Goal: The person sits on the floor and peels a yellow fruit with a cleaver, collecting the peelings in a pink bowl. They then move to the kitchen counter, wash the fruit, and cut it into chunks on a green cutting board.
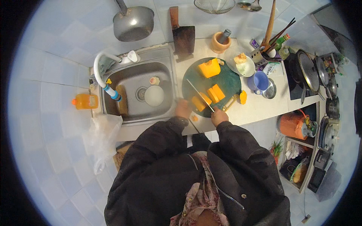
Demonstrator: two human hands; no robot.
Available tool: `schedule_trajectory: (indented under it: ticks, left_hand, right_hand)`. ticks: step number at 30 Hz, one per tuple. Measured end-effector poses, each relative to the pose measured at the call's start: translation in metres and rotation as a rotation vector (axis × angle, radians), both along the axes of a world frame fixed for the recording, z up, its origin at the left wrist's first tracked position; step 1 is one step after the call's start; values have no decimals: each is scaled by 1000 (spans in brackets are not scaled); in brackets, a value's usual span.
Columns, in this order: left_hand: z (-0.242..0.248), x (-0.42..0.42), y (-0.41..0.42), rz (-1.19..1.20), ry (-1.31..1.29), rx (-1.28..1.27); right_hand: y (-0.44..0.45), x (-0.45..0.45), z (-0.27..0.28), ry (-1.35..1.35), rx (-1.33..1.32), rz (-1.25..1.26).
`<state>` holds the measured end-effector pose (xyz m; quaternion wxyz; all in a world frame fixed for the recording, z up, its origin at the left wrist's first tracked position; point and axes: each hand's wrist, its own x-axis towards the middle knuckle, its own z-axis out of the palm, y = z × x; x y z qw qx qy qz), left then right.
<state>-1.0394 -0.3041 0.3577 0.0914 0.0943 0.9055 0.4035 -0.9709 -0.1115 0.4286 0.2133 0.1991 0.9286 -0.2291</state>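
Note:
My right hand (219, 116) is closed around the handle of a knife (200, 95), seen nearly edge-on over orange pumpkin pieces (199, 103) on a round green cutting board (190, 76). My left hand (183, 109) is blurred at the board's lower left edge, left of those pieces; its fingers do not show clearly. Two thick pumpkin slices (216, 93) lean together right of the blade. A bigger pumpkin chunk (209, 68) sits near the board's top. A yellow-framed peeler (230, 102) lies at the lower right edge, beside a loose pumpkin piece (243, 97).
Left of the board is a steel sink (133, 114) holding a white bowl (154, 96). A cleaver (183, 36) hangs on the wall behind. A wooden mortar (219, 46), a blue mug (258, 81) and a utensil holder (258, 56) stand at the back and right.

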Motion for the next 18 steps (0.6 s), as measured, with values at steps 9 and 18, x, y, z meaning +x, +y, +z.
schedule_trajectory:
  ticks: [9, 18]
  left_hand:
    - [31, -27, 22, -465, -1, -188]
    - [19, -34, 51, -535, 60, -249]
  right_hand:
    - [28, 10, -1, 175, -87, -42]
    - [29, 24, 31, 325, -198, -182]
